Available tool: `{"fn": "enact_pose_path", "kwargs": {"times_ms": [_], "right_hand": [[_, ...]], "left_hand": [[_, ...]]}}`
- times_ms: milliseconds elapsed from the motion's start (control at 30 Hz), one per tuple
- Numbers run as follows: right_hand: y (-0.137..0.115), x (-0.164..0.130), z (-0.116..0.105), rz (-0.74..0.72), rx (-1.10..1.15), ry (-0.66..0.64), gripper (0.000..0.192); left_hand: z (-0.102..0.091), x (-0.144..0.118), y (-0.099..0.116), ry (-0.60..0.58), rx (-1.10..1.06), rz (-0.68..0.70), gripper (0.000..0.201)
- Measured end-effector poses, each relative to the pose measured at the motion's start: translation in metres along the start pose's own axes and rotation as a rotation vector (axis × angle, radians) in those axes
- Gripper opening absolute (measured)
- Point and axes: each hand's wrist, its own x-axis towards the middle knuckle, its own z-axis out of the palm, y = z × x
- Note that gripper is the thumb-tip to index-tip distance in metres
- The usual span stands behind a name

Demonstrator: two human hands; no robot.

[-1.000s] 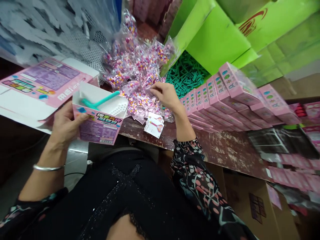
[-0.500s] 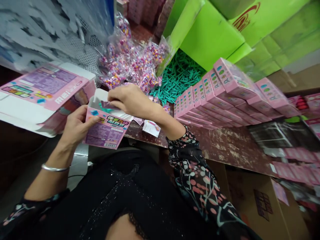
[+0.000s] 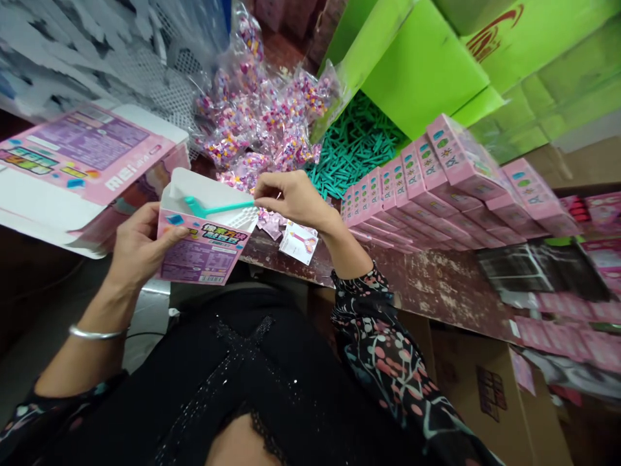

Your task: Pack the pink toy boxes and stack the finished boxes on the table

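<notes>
My left hand (image 3: 140, 243) grips the near left side of a pink and purple printed box (image 3: 201, 259), its thumb on the printed front. The box is tilted, with its white inside open at the top. A teal plastic stick (image 3: 223, 208) with a bent end lies across that opening. The fingers of my right hand (image 3: 291, 200) are curled and pinched at the stick's right end. White ridged material shows inside the box by its right edge. Small purple packets (image 3: 269, 223) and a printed white card (image 3: 299, 243) lie just below my right hand.
A larger pink carton (image 3: 97, 175) stands at left. Behind are clear bags of colourful beads (image 3: 266, 120) and a pile of teal sticks (image 3: 354, 149) beside a green carton (image 3: 427, 71). Pink boxes (image 3: 436, 188) stand in rows at right. A brown carton (image 3: 460, 369) sits below the table.
My right hand has moved right, from inside the box to its right edge. The purple packet in its fingers is no longer visible, and more of the teal stick shows.
</notes>
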Motion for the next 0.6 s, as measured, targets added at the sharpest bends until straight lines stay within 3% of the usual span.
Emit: {"fn": "enact_pose_path", "kwargs": {"times_ms": [200,467,600], "right_hand": [[0.01,-0.001,-0.001,0.007,0.1,0.147,0.022],[0.015,-0.009,0.006,-0.101,-0.098,0.022,0.037],[0.011,-0.014,0.021,-0.064,-0.191,-0.082,0.041]], "left_hand": [[0.001,-0.007,0.004,0.026,0.028,0.033,0.046],[0.008,-0.007,0.003,0.011,0.028,-0.021,0.051],[0.011,-0.008,0.003,0.063,0.044,-0.019,0.05]]}}
